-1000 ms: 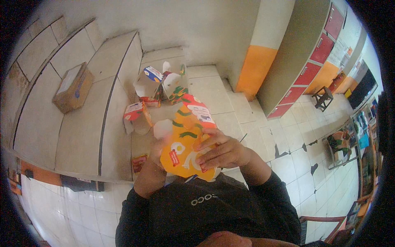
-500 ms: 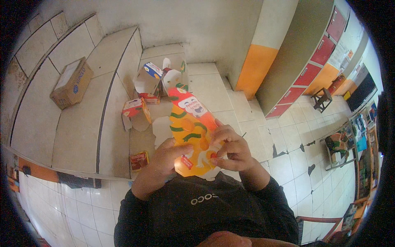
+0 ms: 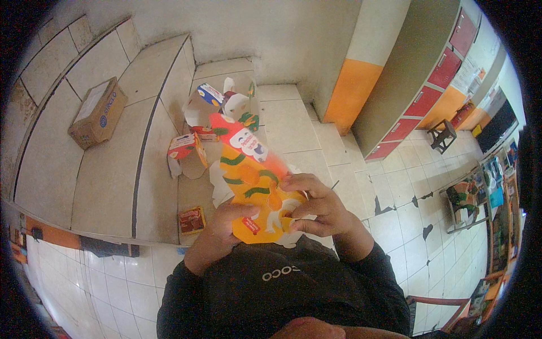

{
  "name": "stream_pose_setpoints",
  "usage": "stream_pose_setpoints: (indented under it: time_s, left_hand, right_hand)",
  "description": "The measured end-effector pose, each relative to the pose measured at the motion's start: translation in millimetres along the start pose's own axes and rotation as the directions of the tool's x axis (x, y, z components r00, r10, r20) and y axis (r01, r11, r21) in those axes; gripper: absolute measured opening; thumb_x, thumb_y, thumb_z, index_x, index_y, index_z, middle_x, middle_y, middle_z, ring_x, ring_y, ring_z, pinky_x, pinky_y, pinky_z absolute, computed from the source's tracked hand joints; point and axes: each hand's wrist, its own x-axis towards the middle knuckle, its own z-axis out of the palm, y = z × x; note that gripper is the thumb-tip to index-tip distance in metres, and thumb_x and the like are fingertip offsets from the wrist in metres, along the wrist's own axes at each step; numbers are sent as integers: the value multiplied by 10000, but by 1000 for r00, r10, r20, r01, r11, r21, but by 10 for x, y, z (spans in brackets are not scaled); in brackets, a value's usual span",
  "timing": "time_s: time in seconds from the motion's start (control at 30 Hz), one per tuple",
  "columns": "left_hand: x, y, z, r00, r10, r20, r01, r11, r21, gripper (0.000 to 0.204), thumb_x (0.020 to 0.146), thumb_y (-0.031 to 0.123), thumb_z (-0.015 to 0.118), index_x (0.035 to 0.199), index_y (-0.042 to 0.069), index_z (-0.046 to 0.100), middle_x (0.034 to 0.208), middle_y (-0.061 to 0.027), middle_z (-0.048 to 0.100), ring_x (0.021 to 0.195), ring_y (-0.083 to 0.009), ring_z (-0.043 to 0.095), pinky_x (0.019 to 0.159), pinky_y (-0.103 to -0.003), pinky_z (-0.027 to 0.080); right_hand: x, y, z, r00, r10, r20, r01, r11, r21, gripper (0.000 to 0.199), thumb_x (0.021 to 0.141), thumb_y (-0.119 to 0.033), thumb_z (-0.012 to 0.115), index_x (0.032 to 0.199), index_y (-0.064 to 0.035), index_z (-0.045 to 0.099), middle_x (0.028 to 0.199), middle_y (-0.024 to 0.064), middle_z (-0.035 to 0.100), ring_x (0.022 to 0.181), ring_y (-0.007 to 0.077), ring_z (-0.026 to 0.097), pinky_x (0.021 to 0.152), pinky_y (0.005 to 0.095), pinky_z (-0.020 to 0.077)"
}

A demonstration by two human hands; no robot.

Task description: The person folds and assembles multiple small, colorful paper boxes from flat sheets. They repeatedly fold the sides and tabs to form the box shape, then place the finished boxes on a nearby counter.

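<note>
A printed carton [image 3: 252,189], orange-yellow and red with green shapes and a smiling cartoon face, is held up in front of my chest, partly flattened. My left hand [image 3: 230,223] grips its lower left edge, with the thumb across the printed side. At its right edge my right hand [image 3: 322,208] has its fingers bent and holds it by a fold. What the fingers do behind the carton is hidden. Beyond it on the tiled ledge stand a red-and-white opened box [image 3: 183,147] and a blue-topped white box [image 3: 210,95]. A small red-and-yellow packet [image 3: 192,220] lies left of my left hand.
A brown cardboard box [image 3: 99,113] sits on the higher tiled step at the left. More opened printed cartons [image 3: 240,104] cluster by the wall. At the right are a tall locker with red doors [image 3: 423,105], a dark stool [image 3: 442,134] and a crowded shelf [image 3: 466,206].
The carton's upper end has tipped to the left. Both hands keep hold of it; my right hand has shifted slightly left along its edge.
</note>
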Motion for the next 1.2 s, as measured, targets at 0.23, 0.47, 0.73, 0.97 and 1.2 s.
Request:
stream_pose_setpoints:
  time_s: [0.23, 0.47, 0.73, 0.97, 1.2]
  left_hand:
    - [87, -261, -426, 964, 8, 267, 6, 999, -53, 480, 799, 107, 541, 1244, 13, 389, 1204, -141, 497, 1091, -240, 519, 926, -376, 423]
    - [-17, 89, 134, 988, 85, 130, -154, 629, 762, 443, 848, 127, 550, 1248, 21, 393, 1177, -84, 519, 1071, -173, 516, 911, -298, 416]
    - [-2, 160, -10, 911, -412, -16, 261, 546, 796, 425, 847, 152, 561, 1233, 45, 421, 1133, -76, 541, 1020, -133, 514, 885, -281, 410]
    - [-71, -22, -111, 858, -511, -50, 370, 549, 749, 432, 833, 149, 576, 1226, 35, 439, 1125, -89, 535, 1013, -144, 521, 879, -282, 414]
    - [-200, -374, -221, 976, -218, -19, 208, 894, 397, 500, 819, 132, 614, 1258, 35, 396, 1165, -80, 516, 1047, -167, 508, 889, -310, 427]
  right_hand:
    - [48, 26, 94, 925, 379, -26, -367, 910, 190, 790, 717, -210, 731, 1337, -20, 281, 1408, 176, 245, 1311, 281, 240, 1060, 367, 200]
    - [-151, 159, 212, 914, 401, -61, -399, 916, 40, 873, 729, -238, 715, 1371, 13, 180, 1434, 194, 189, 1320, 285, 229, 1065, 366, 170]
    - [-65, 7, 278, 964, 265, 7, -240, 886, -398, 773, 747, -282, 666, 1353, -40, 252, 1412, 211, 209, 1321, 357, 181, 1058, 531, 115]
    - [-135, -69, 348, 879, 415, 236, -405, 910, -92, 485, 783, -164, 620, 1241, -125, 465, 1252, 86, 496, 1222, 304, 392, 1036, 464, 244]
    - [-257, 14, 210, 987, 113, 116, -120, 991, 53, 340, 734, -13, 614, 1071, -53, 607, 1147, 151, 569, 1006, 293, 589, 909, 379, 445]
